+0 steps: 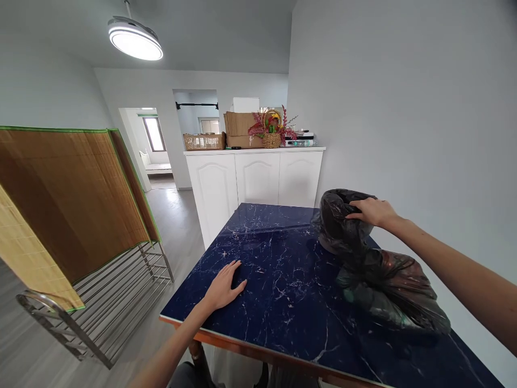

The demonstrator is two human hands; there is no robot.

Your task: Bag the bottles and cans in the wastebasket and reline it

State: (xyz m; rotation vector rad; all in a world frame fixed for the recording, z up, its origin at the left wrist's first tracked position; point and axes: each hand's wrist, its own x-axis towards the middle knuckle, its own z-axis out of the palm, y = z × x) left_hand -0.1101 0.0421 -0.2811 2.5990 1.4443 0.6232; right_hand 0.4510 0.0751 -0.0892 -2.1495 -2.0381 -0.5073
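My left hand (pixel 224 285) lies flat on the dark blue marble-patterned table (pixel 283 291), near its left edge, with the thumb spread away from the fingers and nothing in it. At the table's right side, my right hand (pixel 375 211) grips the upper edge of a black plastic bag (pixel 343 229). That part of the bag is puffed into a rounded shape; what is inside it is hidden. Joined to it or touching it, a second bulging part of thin black plastic (pixel 398 293) spreads toward me, with reddish and green things showing dimly through.
Beyond the table is a white cabinet (pixel 258 178) topped with cardboard boxes (pixel 242 126) and a wicker flower basket (pixel 272 140). To the left, a bamboo mat (pixel 76 194) hangs over a metal rack (pixel 117 291). A wall (pixel 404 108) borders the table's right side.
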